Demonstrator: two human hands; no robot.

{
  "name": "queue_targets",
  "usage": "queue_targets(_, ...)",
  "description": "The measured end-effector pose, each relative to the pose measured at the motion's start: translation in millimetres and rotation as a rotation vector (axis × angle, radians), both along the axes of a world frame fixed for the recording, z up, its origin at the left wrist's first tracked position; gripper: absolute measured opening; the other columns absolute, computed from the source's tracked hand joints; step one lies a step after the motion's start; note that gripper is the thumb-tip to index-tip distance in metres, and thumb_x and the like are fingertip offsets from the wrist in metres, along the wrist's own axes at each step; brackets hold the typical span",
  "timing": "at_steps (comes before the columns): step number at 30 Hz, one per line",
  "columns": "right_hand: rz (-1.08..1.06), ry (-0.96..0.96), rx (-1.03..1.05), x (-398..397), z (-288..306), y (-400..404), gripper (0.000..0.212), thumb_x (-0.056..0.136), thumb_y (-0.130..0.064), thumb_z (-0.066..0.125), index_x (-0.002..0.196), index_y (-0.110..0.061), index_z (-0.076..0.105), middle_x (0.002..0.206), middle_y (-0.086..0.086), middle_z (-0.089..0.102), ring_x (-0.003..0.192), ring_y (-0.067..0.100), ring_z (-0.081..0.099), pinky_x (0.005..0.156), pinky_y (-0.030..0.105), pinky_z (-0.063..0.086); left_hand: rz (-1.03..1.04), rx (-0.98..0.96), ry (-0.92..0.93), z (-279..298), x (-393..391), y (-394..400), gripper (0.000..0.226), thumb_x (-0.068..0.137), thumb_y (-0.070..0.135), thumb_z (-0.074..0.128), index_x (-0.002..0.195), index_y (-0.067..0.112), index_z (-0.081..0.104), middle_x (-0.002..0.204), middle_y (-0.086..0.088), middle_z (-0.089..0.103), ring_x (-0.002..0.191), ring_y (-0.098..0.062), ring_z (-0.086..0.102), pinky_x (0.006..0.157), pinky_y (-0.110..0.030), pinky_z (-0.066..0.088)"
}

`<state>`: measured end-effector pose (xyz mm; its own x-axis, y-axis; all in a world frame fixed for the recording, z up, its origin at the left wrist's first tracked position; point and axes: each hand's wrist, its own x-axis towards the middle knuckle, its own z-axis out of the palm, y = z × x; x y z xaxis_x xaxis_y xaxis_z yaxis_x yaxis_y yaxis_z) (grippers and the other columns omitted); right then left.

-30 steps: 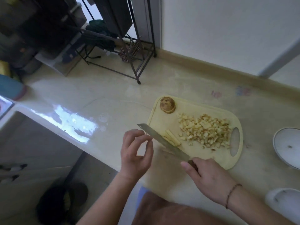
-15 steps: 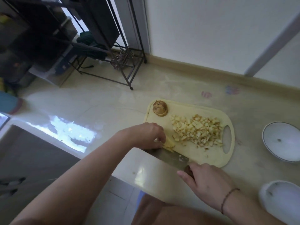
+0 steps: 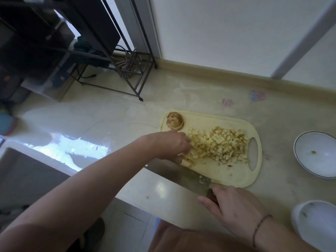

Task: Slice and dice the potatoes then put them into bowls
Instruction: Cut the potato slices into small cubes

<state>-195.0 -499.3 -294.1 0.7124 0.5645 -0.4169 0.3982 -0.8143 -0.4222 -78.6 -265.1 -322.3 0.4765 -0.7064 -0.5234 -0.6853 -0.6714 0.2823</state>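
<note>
A pale yellow cutting board (image 3: 236,176) lies on the counter. A heap of diced potato (image 3: 220,145) covers its middle and right. A brown potato end piece (image 3: 175,120) sits at its far left corner. My left hand (image 3: 170,145) reaches over the board's left side, fingers curled down onto a few potato strips (image 3: 187,160). My right hand (image 3: 234,206) grips the handle of a cleaver (image 3: 181,172), whose wide blade lies tilted along the board's near edge beside those strips.
Two white bowls stand to the right: one (image 3: 316,153) beside the board, another (image 3: 316,220) nearer me. A black metal rack (image 3: 116,57) stands at the back left. The counter's edge (image 3: 101,180) drops off at the left to the floor.
My left hand moved from hovering off the board onto the potato strips and now holds them. The cleaver blade shifted from lying flat over the strips to standing beside them.
</note>
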Motion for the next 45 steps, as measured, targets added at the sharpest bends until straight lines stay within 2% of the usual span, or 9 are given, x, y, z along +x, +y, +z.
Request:
queue_targets(4, -0.029, -0.013, 0.025, -1.4, -6.3, -5.0, 0.07, 0.071, -0.08, -0.01, 0.087, -0.032, 0.039, 0.089, -0.005, 0.063, 0.082, 0.017, 0.062, 0.065, 0.033, 0.045, -0.053, -0.023, -0.041, -6.4, 8.4, -5.6, 0.026, 0.092, 0.022, 0.062, 0.115, 0.012, 0.067, 0.11, -0.003, 0.061, 0.103, -0.023, 0.051, 0.088, -0.039, 0.045)
queue_targets(10, -0.07, -0.007, 0.034, -1.4, -14.2, -11.4, 0.071, 0.073, -0.082, -0.008, 0.082, -0.031, 0.041, 0.083, -0.006, 0.06, 0.076, 0.014, 0.06, 0.066, 0.034, 0.049, -0.108, -0.257, -0.168, -16.1, 1.8, 3.8, 0.024, 0.079, 0.019, 0.048, 0.078, 0.01, 0.07, 0.076, -0.004, 0.059, 0.068, -0.028, 0.057, 0.059, -0.035, 0.051)
queue_targets(15, -0.068, 0.002, 0.012, 0.8, -11.1, -11.5, 0.069, 0.075, -0.081, -0.003, 0.084, -0.031, 0.044, 0.083, -0.007, 0.06, 0.077, 0.014, 0.062, 0.063, 0.033, 0.046, -0.087, -0.283, -0.164, -16.1, 1.7, 8.4, 0.01, 0.085, 0.012, 0.066, 0.092, 0.008, 0.073, 0.09, -0.009, 0.067, 0.081, -0.033, 0.064, 0.068, -0.042, 0.055)
queue_targets(20, -0.066, 0.001, 0.013, 0.4, -10.0, -11.3, 0.072, 0.071, -0.083, -0.008, 0.081, -0.031, 0.041, 0.081, -0.008, 0.059, 0.077, 0.014, 0.062, 0.064, 0.033, 0.048, -0.026, -0.284, -0.145, -15.2, 5.9, 5.4, 0.017, 0.095, 0.013, 0.06, 0.098, 0.007, 0.075, 0.089, -0.011, 0.069, 0.078, -0.037, 0.065, 0.064, -0.046, 0.056)
queue_targets(24, -0.07, 0.007, 0.007, -1.5, -9.7, -11.4, 0.073, 0.069, -0.083, -0.01, 0.082, -0.032, 0.04, 0.08, -0.009, 0.056, 0.078, 0.014, 0.062, 0.063, 0.032, 0.046, 0.074, -0.309, -0.212, -15.8, 9.2, 8.6, 0.031, 0.092, 0.021, 0.048, 0.085, 0.007, 0.074, 0.081, -0.009, 0.067, 0.073, -0.034, 0.063, 0.059, -0.043, 0.056)
queue_targets(35, -0.064, -0.004, 0.016, -3.8, -6.2, -12.8, 0.073, 0.069, -0.085, -0.012, 0.082, -0.033, 0.038, 0.078, -0.009, 0.053, 0.073, 0.01, 0.058, 0.064, 0.031, 0.049, -0.03, -0.336, -0.311, -15.1, 1.2, 11.0, 0.002, 0.081, 0.01, 0.075, 0.082, 0.008, 0.075, 0.077, -0.008, 0.063, 0.066, -0.031, 0.058, 0.055, -0.039, 0.054)
queue_targets(39, -0.037, 0.035, -0.013, -4.8, -3.4, -17.8, 0.074, 0.067, -0.086, -0.015, 0.082, -0.035, 0.036, 0.082, -0.011, 0.053, 0.076, 0.01, 0.058, 0.066, 0.031, 0.049, -0.077, -0.389, -0.26, -16.4, 1.2, 13.2, 0.008, 0.087, 0.014, 0.074, 0.094, 0.013, 0.077, 0.086, -0.005, 0.066, 0.072, -0.029, 0.06, 0.058, -0.036, 0.052)
queue_targets(43, 0.03, 0.108, -0.14, -2.2, 12.3, -23.6, 0.065, 0.058, -0.083, -0.017, 0.068, -0.035, 0.026, 0.066, -0.012, 0.034, 0.081, 0.01, 0.06, 0.058, 0.025, 0.033, -0.014, -0.396, -0.194, -20.7, 0.3, 12.5, 0.025, 0.094, 0.026, 0.057, 0.101, 0.012, 0.076, 0.092, -0.007, 0.067, 0.08, -0.03, 0.064, 0.063, -0.039, 0.056)
queue_targets(45, 0.033, 0.141, -0.152, -0.9, 15.7, -32.9, 0.072, 0.054, -0.088, -0.017, 0.067, -0.033, 0.028, 0.063, -0.011, 0.036, 0.067, 0.006, 0.053, 0.053, 0.023, 0.031, 0.015, -0.395, -0.185, -23.0, -0.6, 12.3, 0.033, 0.095, 0.029, 0.049, 0.102, 0.01, 0.075, 0.093, -0.007, 0.068, 0.082, -0.029, 0.065, 0.064, -0.041, 0.057)
